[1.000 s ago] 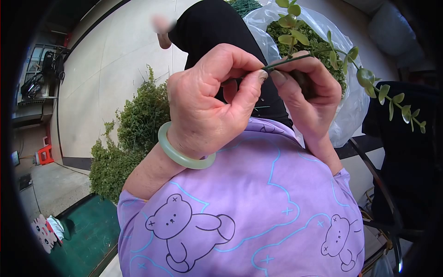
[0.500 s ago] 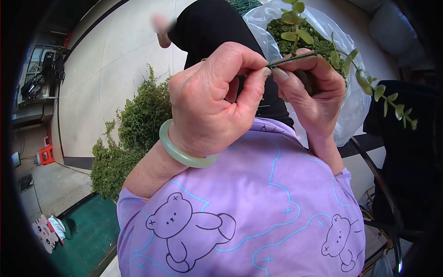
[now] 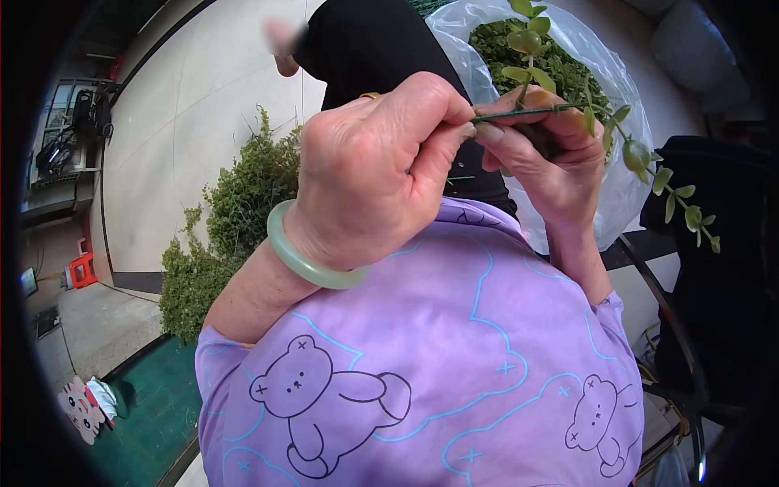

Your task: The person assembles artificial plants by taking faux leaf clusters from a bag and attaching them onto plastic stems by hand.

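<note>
Head view: near upper centre, the left hand pinches the green sprig between thumb and forefinger; just beside it, the right hand grips the stem, fingers curled. Leaves spread across the upper right, overlapping a plastic bag.

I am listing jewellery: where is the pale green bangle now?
In the head view, the pale green bangle is left of centre, around the wrist of the left hand, above the larger bear print on the lilac shirt.
</note>
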### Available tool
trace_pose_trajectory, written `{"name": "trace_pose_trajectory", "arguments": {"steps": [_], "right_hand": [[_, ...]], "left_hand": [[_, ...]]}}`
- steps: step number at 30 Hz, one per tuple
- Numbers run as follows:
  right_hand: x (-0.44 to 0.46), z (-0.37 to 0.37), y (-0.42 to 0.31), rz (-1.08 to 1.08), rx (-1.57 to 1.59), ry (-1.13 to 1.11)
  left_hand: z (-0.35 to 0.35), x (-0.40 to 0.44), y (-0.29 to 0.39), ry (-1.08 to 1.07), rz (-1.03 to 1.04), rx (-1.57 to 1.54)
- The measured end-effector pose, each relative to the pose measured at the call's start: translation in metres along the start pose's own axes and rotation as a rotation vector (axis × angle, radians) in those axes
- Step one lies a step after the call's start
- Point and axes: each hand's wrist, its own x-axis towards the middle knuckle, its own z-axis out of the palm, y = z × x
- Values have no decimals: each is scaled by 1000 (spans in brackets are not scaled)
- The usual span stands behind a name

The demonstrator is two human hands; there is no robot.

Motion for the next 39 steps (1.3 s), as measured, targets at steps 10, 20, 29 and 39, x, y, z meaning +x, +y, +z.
{"name": "trace_pose_trajectory", "arguments": {"steps": [10, 20, 29, 39], "right_hand": [[-1, -2, 10, -36, -26, 58], [-4, -10, 12, 284, 155, -50], [45, -156, 131, 168, -271, 17], [-17, -209, 203, 193, -1186, -26]], "left_hand": [[8, -3, -8, 4, -259, -246], [11, 2, 0, -84, -19, 68], [13, 9, -38, -81, -805, -1037], [-15, 2, -33, -45, -927, -1643]]}}
